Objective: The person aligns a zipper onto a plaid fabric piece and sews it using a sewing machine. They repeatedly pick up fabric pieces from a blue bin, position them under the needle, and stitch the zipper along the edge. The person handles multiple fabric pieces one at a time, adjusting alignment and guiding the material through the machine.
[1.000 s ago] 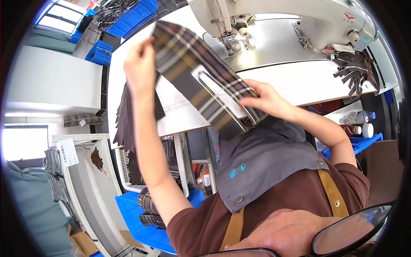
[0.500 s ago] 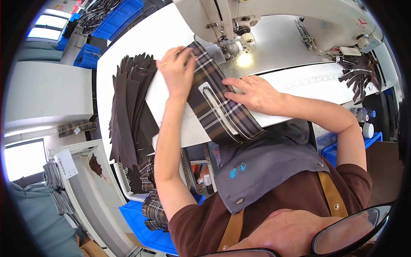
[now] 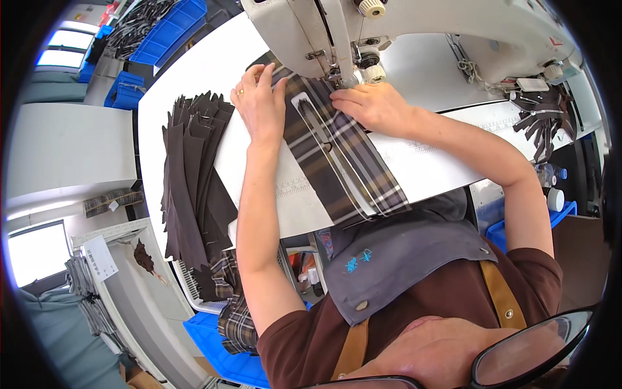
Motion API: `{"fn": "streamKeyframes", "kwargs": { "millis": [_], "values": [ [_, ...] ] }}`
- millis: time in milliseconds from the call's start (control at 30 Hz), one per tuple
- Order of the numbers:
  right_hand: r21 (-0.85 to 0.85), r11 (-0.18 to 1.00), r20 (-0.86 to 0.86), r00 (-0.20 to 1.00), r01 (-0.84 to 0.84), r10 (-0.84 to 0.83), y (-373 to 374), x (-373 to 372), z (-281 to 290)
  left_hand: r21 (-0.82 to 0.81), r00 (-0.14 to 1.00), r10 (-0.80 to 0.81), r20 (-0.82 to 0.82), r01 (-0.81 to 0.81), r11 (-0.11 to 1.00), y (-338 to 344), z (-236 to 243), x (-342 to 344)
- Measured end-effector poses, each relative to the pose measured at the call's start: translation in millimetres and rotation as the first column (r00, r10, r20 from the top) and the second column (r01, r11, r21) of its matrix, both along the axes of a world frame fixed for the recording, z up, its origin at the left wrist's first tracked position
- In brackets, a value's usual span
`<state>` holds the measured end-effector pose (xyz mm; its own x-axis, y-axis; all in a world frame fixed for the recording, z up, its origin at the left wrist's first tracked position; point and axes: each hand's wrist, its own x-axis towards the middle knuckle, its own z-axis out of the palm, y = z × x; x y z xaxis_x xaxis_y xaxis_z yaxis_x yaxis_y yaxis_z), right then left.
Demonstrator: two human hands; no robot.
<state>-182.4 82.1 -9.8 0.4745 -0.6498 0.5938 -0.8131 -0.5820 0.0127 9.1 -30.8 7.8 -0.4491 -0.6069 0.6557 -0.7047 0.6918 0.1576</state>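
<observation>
Both left hand [image 3: 264, 107] and right hand [image 3: 379, 110] touch plaid cloth [image 3: 363, 159] on the desk [image 3: 210, 65]. The left is spread, the right's grip unclear.

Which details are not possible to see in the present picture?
In the head view:
- plaid cloth: far end, partly behind sewing machine and left hand
- right hand: palm, turned downward
- sewing machine: top, cut off by upper edge
- blue bin at lower left: right part, behind the left sleeve
</observation>
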Motion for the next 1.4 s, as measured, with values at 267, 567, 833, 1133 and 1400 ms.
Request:
{"fn": "streamKeyframes", "kwargs": {
  "millis": [267,567,833,1133,1400],
  "values": [
    [-0.009,0.986,-0.083,0.983,0.165,-0.166,30,-29,14,0.216,0.961,-0.245,0.129,0.214,0.953,66,-15,-2],
    [0.201,0.959,0.129,0.966,0.198,-0.226,-6,-31,16,0.210,0.934,-0.289,0.212,0.245,0.946,76,-10,-9],
    [0.267,0.892,0.220,0.878,0.365,-0.426,-1,-94,7,0.181,0.934,-0.311,0.173,0.281,0.943,84,-13,-11],
    [0.335,0.816,0.136,0.832,0.471,-0.537,-7,-100,0,0.217,0.925,-0.317,0.211,0.272,0.938,82,-14,-14],
    [0.184,0.941,0.216,0.922,0.284,-0.321,77,-84,28,0.168,0.919,-0.286,0.271,0.247,0.954,72,-24,-7]
  ]
}}
